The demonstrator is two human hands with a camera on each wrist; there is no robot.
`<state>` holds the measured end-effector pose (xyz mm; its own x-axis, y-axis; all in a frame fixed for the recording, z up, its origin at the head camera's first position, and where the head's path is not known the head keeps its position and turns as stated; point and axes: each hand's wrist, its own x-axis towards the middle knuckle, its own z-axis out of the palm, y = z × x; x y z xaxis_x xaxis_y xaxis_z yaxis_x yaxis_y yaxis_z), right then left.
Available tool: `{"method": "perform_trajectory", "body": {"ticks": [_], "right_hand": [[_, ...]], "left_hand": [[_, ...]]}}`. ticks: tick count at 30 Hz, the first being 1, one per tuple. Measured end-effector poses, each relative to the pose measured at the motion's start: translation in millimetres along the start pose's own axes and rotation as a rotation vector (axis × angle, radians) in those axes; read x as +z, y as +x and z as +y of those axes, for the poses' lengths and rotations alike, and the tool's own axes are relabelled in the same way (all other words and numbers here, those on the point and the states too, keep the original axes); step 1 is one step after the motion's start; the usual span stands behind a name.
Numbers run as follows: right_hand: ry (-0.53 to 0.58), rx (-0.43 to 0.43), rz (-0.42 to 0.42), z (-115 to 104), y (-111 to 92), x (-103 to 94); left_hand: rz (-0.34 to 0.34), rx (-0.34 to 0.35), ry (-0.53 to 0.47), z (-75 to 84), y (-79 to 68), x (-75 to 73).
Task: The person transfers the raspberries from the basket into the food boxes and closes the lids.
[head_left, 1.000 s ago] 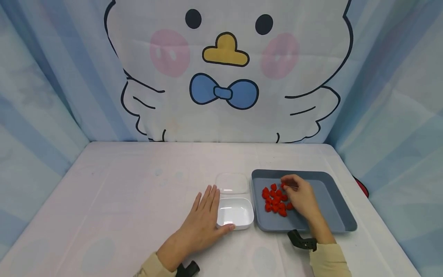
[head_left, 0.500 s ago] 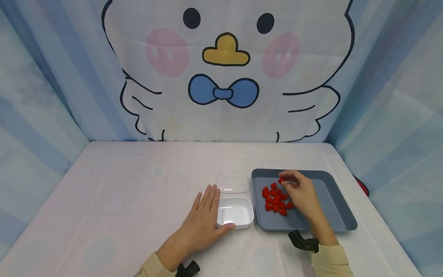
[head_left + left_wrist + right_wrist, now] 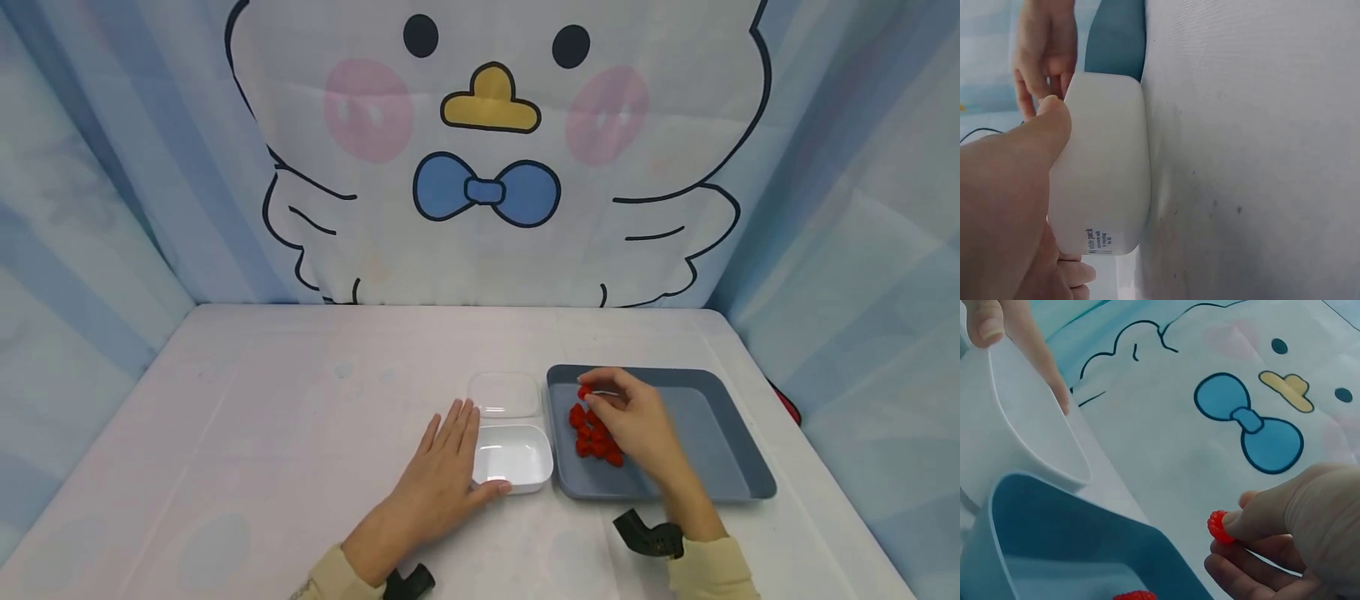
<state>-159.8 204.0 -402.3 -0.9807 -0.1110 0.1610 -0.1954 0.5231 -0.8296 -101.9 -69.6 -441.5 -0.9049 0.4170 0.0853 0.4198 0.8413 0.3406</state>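
Observation:
My right hand (image 3: 637,421) pinches a red raspberry (image 3: 1218,527) between thumb and fingertips, raised over the blue-grey tray (image 3: 720,442). Below it in the tray lies a cluster of red raspberries (image 3: 596,446), partly hidden by that hand. A small white rectangular box (image 3: 513,467) stands on the table just left of the tray, nothing visible inside. My left hand (image 3: 435,483) rests against the box, its fingers straight along the left side and the thumb on the near rim. Small dark print shows on the box's wall in the left wrist view.
A clear plastic lid (image 3: 504,395) lies right behind the white box. The tray's raised wall (image 3: 1085,500) stands between box and raspberries. A white cloth covers the table (image 3: 262,433), and a printed curtain (image 3: 487,258) hangs behind it.
My right hand has lifted the raspberry from the tray's pile and carried it left, towards the white box. The left hand stays at the box.

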Motion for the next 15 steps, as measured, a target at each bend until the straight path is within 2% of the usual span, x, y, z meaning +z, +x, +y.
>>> {"method": "perform_trajectory", "body": {"ticks": [6, 11, 15], "right_hand": [[0.065, -0.050, -0.045, -7.4, -2.4, 6.9], [0.077, -0.052, -0.069, -10.8, -4.0, 12.2], [0.101, -0.043, -0.084, -12.1, -5.2, 16.2]], "left_hand": [[0.016, -0.014, 0.015, 2.6, 2.9, 4.4], [0.050, -0.015, 0.042, 3.7, 3.6, 7.0], [0.034, -0.042, 0.047, 3.3, 2.4, 4.7]]}}
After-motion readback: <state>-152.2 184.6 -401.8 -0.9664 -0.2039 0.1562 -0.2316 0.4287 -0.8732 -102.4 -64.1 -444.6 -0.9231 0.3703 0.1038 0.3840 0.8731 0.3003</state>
